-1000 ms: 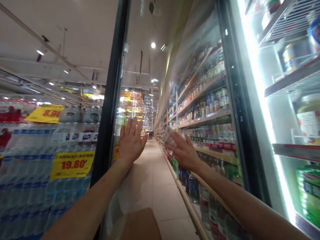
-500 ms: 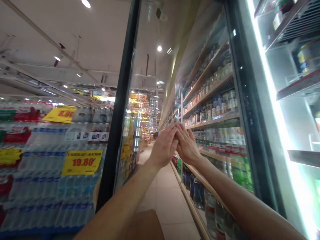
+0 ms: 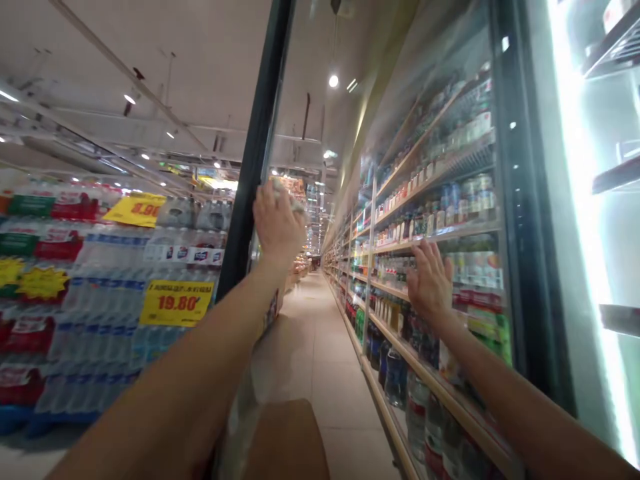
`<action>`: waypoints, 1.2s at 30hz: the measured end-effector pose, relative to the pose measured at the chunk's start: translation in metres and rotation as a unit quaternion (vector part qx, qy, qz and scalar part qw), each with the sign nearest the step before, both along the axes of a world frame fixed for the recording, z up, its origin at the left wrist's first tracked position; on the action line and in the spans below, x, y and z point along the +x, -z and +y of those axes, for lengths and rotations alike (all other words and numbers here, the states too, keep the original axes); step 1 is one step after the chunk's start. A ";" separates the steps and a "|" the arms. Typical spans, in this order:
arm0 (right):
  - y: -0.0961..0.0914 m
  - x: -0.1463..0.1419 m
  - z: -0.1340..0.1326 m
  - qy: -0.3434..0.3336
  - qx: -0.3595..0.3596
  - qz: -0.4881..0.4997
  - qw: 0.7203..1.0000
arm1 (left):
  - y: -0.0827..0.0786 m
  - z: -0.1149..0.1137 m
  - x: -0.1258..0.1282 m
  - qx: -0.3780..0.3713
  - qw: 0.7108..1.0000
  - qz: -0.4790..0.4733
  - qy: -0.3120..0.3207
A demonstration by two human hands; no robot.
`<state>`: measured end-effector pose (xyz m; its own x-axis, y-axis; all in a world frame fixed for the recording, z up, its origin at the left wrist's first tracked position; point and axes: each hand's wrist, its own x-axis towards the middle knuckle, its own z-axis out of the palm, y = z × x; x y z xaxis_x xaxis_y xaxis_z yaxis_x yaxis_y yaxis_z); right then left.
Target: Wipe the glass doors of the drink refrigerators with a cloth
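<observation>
The left hand (image 3: 278, 223) is raised, its fingers bent over a crumpled white cloth (image 3: 289, 195) against the glass cooler door (image 3: 400, 73); the right hand (image 3: 430, 280) is spread open, palm toward the glass.

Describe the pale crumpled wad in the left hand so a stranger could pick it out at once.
Find the glass-doored chiller along the right of the supermarket aisle. At its black door frame, the left hand grips a pale crumpled wad, perhaps cloth or tissue. It is the only thing either hand holds: the right hand is open, fingers spread.
</observation>
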<state>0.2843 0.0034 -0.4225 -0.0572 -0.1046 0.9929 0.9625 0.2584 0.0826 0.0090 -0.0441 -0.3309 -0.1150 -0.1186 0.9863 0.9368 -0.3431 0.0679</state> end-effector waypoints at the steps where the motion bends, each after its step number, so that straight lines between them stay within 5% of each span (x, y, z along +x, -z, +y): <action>1: 0.000 -0.001 0.000 0.002 -0.001 0.003 1.000 | 0.001 0.000 -0.003 0.011 1.000 -0.008 0.003; 4: 0.000 -0.001 0.000 0.001 -0.001 0.002 1.000 | 0.031 0.006 0.020 -0.001 0.989 0.149 0.020; 6: 0.001 0.000 0.002 -0.001 -0.002 -0.003 1.000 | 0.052 0.011 0.042 -0.013 0.941 0.338 0.031; 8: 0.003 0.000 0.004 0.002 0.002 -0.007 1.000 | 0.056 0.016 0.047 -0.027 0.896 0.442 0.029; 10: 0.004 0.000 0.005 0.006 0.004 -0.008 1.000 | 0.042 0.017 0.036 -0.035 0.924 0.380 0.017; 12: 0.004 -0.001 0.006 0.004 0.008 -0.004 1.000 | 0.026 0.017 0.021 -0.024 0.976 0.216 0.001; 14: 0.004 -0.001 0.005 -0.004 0.010 0.000 1.000 | 0.022 0.017 0.020 -0.007 0.989 0.146 -0.010; 16: 0.003 -0.001 0.005 -0.010 0.011 -0.001 1.000 | 0.035 0.019 0.035 -0.001 0.966 0.257 -0.006; 19: 0.003 0.000 0.005 -0.011 0.011 -0.009 1.000 | 0.054 0.022 0.056 -0.007 0.874 0.486 0.002; 20: 0.003 0.000 0.005 -0.010 0.012 -0.009 1.000 | 0.052 0.022 0.056 -0.009 0.867 0.498 -0.001; 24: 0.003 0.000 0.004 -0.002 0.015 -0.001 1.000 | 0.019 0.017 0.031 -0.006 0.977 0.214 -0.017; 26: 0.003 0.000 0.004 -0.004 0.012 -0.001 1.000 | 0.015 0.015 0.027 0.000 0.994 0.106 -0.017; 29: 0.003 0.001 0.003 -0.008 0.005 -0.005 1.000 | 0.040 0.014 0.039 -0.007 0.967 0.256 -0.008; 32: 0.003 0.001 0.002 -0.006 0.004 -0.006 1.000 | 0.056 0.013 0.036 -0.022 0.878 0.477 -0.006; 34: 0.003 0.000 0.002 0.003 0.006 -0.005 1.000 | 0.045 0.012 0.014 -0.022 0.896 0.443 -0.020; 36: 0.003 -0.001 0.002 0.011 0.010 -0.002 1.000 | 0.028 0.011 -0.011 -0.009 0.958 0.283 -0.038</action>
<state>0.2838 0.0057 -0.4255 -0.0630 -0.1228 0.9904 0.9677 0.2352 0.0907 -0.0024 -0.0336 -0.3591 0.4480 -0.0884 0.8897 0.8475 -0.2749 -0.4540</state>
